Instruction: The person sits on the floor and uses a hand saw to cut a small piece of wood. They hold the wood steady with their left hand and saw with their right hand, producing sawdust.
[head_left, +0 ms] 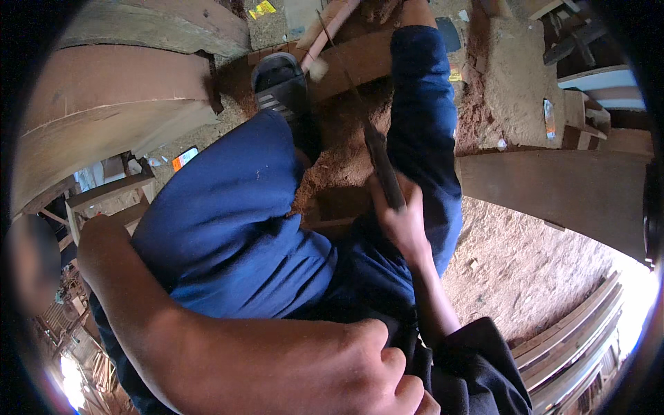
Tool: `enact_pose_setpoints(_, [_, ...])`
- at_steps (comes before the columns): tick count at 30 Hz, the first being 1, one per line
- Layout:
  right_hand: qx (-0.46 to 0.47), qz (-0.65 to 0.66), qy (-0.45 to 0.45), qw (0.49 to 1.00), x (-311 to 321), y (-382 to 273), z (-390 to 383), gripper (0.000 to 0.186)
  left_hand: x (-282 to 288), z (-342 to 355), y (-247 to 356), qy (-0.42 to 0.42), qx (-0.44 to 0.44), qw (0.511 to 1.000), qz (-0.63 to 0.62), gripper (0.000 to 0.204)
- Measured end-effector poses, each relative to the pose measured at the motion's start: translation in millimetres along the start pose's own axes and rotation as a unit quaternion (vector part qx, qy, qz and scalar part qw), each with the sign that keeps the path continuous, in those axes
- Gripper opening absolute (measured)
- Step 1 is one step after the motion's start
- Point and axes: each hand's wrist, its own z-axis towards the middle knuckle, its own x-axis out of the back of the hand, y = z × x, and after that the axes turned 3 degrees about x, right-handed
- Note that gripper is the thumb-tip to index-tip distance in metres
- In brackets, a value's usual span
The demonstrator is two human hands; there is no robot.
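My right hand (401,218) is wrapped round the dark handle of a handsaw (379,155), low between my legs. Its thin blade, seen edge-on, runs up and slightly left. The blade passes over a wooden plank (370,59) and beside a narrow reddish strip of wood (330,33); whether it touches either I cannot tell. Across my lap lies my left forearm, and my left hand (387,370) is closed in front of my dark top. Its fingertips are hidden, so what it grips, if anything, does not show. A sandalled foot (280,86) rests by the strip.
Large timber pieces (117,86) stand at the left, and a wide board (553,190) juts in from the right. Sawdust (346,155) covers the ground between my legs. Stacked planks (567,346) lie at lower right. A person (34,256) is at the left rim.
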Motion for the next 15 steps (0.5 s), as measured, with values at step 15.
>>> enact_pose_setpoints(15, [0.034,-0.023,-0.055,0.998,-6.3,-31.1,-34.4,0.014,-25.0,-5.3,11.0,0.018,0.011,1.0,0.007,0.014])
